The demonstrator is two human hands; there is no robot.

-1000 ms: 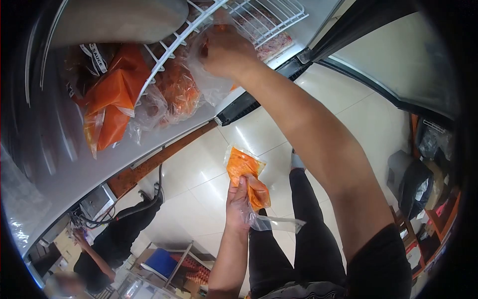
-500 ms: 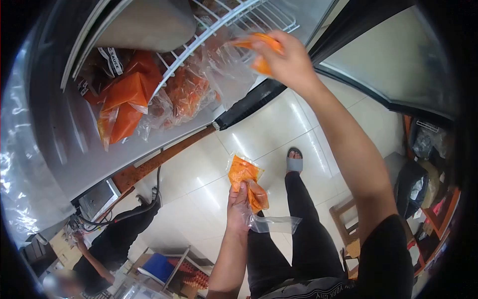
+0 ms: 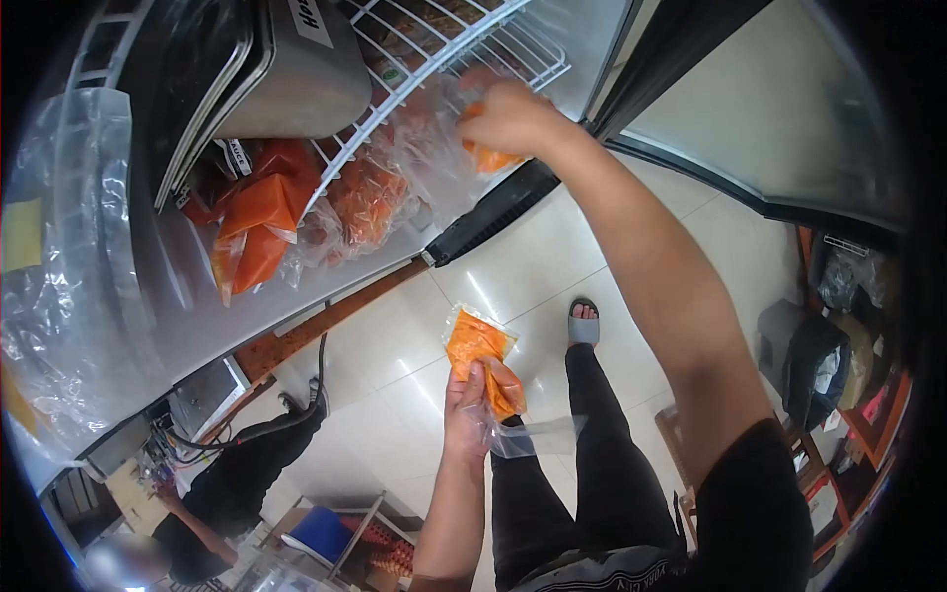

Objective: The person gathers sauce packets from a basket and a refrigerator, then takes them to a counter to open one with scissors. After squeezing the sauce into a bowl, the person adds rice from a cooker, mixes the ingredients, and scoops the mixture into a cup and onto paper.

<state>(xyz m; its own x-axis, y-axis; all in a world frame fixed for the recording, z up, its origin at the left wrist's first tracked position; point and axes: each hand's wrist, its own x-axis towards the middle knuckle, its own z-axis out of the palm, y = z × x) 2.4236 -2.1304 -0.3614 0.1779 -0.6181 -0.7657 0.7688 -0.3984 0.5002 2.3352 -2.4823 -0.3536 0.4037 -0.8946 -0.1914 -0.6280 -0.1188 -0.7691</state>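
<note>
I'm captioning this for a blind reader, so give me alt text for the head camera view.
The right hand grips an orange-filled plastic bag at a white wire shelf inside an open fridge, while the left hand holds a second orange bag lower down over the tiled floor. More orange bags hang under the shelf.

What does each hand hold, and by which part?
Left hand: clear plastic bag of orange food, gripped mid-bag. Right hand: similar small orange-filled bag, grasped from above.

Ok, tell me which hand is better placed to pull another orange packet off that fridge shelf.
Right. The right hand is already up at the wire shelf, closed on an orange packet. The left hand hangs low over the floor, holding another orange packet.
</note>
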